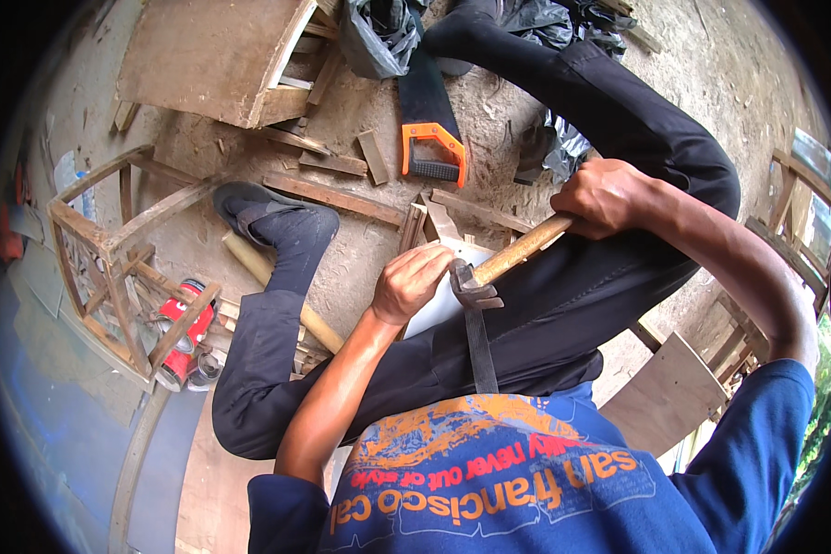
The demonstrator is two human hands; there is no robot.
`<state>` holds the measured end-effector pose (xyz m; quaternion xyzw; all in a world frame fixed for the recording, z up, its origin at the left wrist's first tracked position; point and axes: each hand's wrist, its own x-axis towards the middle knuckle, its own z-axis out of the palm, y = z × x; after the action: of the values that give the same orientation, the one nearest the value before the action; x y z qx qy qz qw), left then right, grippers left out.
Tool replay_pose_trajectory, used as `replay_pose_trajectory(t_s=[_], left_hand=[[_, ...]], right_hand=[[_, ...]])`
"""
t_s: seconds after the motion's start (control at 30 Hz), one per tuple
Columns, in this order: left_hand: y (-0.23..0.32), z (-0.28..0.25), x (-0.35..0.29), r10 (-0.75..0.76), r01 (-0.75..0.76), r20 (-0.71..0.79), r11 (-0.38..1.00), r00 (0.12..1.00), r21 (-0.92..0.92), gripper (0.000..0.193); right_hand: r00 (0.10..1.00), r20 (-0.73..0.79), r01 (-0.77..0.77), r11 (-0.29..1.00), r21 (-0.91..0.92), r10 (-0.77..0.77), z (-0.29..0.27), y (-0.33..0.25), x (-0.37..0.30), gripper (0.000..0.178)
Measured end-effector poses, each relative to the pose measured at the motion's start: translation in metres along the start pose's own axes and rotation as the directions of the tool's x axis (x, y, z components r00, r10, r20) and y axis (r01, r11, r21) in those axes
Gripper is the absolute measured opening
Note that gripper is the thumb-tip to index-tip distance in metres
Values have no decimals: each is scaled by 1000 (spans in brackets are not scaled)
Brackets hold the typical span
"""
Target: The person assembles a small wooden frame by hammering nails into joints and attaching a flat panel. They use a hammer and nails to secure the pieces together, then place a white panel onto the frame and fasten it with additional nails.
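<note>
My right hand (pixel 602 199) is wrapped round the end of the wooden handle of a claw hammer (pixel 517 255). The hammer's metal head is down beside the fingertips of my left hand (pixel 406 283), above my lap. The left fingers are pinched together; whatever they hold, if anything, is hidden. Under the left hand and the hammer lies a white-faced board (pixel 434 312), partly covered by my hand and leg. Short wooden pieces (pixel 414 226) stand against its far end. A dark strap (pixel 479 351) runs from below the hammer head toward my shirt.
A handsaw with an orange handle (pixel 434 153) lies on the floor ahead. Wood offcuts (pixel 332 163) are scattered near it. At the left stand a wooden frame (pixel 111 242) and red cans (pixel 180 325). A large brown panel (pixel 208 60) is at the far left; plywood (pixel 665 392) lies at the right.
</note>
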<state>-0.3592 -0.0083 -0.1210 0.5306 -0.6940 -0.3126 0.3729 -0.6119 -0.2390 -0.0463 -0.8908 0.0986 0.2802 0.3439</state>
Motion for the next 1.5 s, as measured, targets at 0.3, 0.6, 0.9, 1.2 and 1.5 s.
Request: replay_pose_trajectory(t_s=[0.3, 0.6, 0.9, 1.2, 1.5], left_hand=[[3, 0, 1, -69, 69, 4, 997, 998, -20, 20], [3, 2, 1, -71, 71, -15, 997, 997, -7, 21], [-3, 1, -1, -46, 46, 7, 999, 999, -29, 22], [-8, -2, 7, -42, 40, -9, 988, 999, -148, 14], [-25, -28, 4, 58, -51, 109, 997, 992, -65, 10]], right_hand=[[999, -17, 42, 999, 21, -42, 10, 0, 3, 20], [998, -40, 51, 998, 28, -49, 14, -1, 3, 18], [997, -22, 73, 995, 63, -72, 6, 7, 4, 19], [999, -43, 30, 997, 65, -27, -11, 14, 9, 18], [989, -120, -75, 988, 136, 91, -57, -6, 47, 19]])
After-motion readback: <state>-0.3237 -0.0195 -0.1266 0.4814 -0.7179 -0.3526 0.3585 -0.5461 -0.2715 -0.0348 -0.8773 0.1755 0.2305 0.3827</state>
